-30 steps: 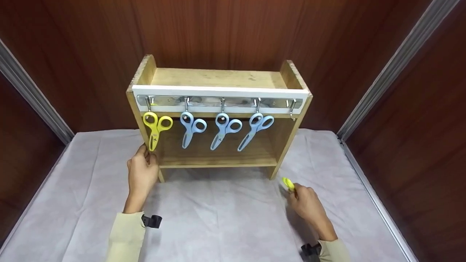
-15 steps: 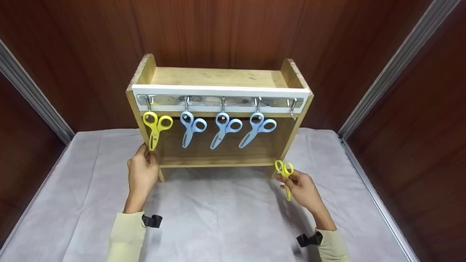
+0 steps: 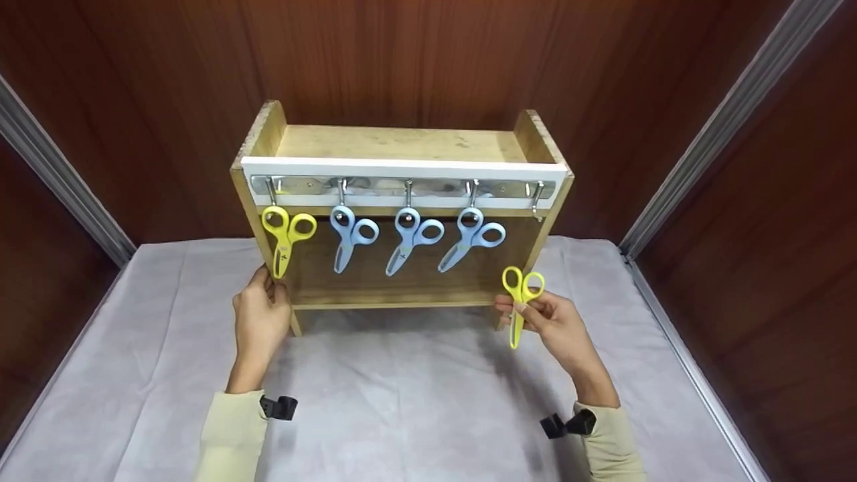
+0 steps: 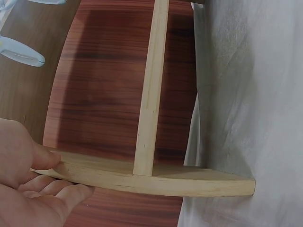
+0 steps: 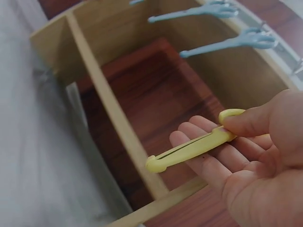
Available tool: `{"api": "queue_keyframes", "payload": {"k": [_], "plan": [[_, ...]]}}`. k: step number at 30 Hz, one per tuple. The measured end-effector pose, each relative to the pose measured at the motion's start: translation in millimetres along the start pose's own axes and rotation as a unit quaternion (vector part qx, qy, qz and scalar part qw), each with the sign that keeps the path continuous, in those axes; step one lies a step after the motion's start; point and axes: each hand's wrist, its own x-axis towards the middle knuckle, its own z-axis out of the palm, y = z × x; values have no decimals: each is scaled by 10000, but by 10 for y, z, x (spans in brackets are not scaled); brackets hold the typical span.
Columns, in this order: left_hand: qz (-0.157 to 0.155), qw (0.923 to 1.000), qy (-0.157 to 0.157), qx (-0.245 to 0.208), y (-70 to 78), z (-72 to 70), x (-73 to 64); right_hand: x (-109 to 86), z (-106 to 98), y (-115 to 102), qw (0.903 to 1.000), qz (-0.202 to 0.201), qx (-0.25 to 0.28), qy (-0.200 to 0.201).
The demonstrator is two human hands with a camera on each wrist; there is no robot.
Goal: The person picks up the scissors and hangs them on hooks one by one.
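My right hand [image 3: 559, 328] pinches yellow scissors [image 3: 517, 294] between thumb and fingers, handles up and blades down, in front of the shelf's right side. In the right wrist view the thumb presses the scissors [image 5: 189, 151] against the fingers. My left hand [image 3: 262, 320] grips the left side panel of the wooden shelf [image 3: 402, 299]; the left wrist view shows thumb and fingers on either side of the panel [image 4: 109, 177]. From the hook rail [image 3: 438, 187] hang yellow scissors [image 3: 282, 249] at far left, then three blue pairs, the middle one [image 3: 402, 251] among them. The rightmost hook [image 3: 537, 199] carries nothing.
The shelf stands on a grey cloth [image 3: 402, 415]. Behind it rises a brown wood-grain wall [image 3: 415, 60], with similar panels and metal rails [image 3: 710, 127] at both sides.
My right hand has risen and moved slightly left toward the shelf, turning the yellow scissors upright with the handles on top. The left hand has stayed on the side panel.
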Motion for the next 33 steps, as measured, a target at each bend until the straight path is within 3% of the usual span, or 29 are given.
{"api": "queue_keyframes", "payload": {"k": [9,19,26,33], "plan": [[-2,9999,-117,-72,-4,-1,-15,34,54,-286,9976,-508,431,195],[28,10000,-34,-8,-6,-3,-7,26,59,-608,9928,-924,649,400],[73,10000,-59,23,0,-4,13,59,68,-789,9891,-1273,690,281],[29,9999,-90,58,-15,5,7,93,80,-838,9820,-1501,1149,26]]}}
